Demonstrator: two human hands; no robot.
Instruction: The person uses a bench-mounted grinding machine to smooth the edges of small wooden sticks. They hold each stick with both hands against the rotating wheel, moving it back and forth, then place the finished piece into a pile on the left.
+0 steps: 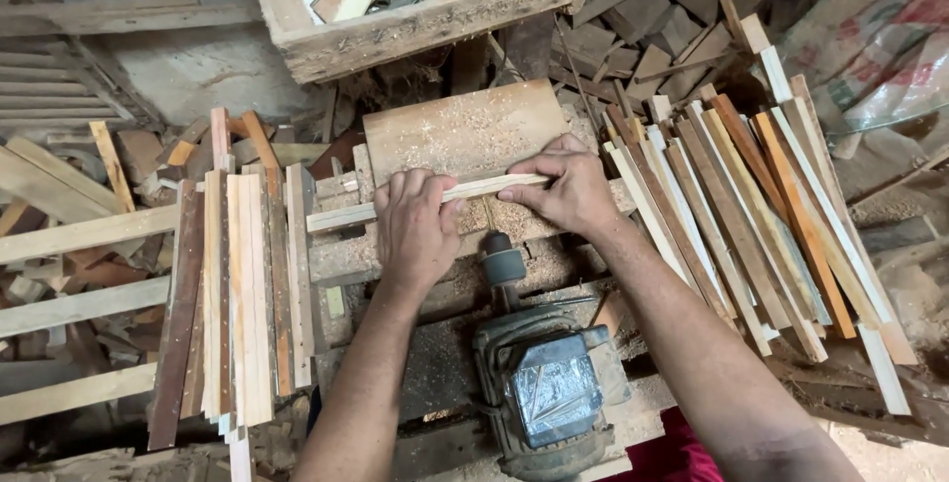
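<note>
A thin pale wooden strip (341, 213) lies crosswise on a sawdust-covered wooden machine table (465, 126). My left hand (415, 230) presses down on the strip near its middle. My right hand (563, 190) grips the strip's right end with fingers curled over it. Just below my hands sits a grey electric motor (549, 388) with a dark shaft (502, 262) pointing up toward the strip.
A stack of cut strips (242, 294) lies to the left. A larger fanned pile of strips (751, 215) lies to the right. A wooden crate (415, 7) with scraps stands beyond the table. Offcuts and planks litter the floor (79, 235).
</note>
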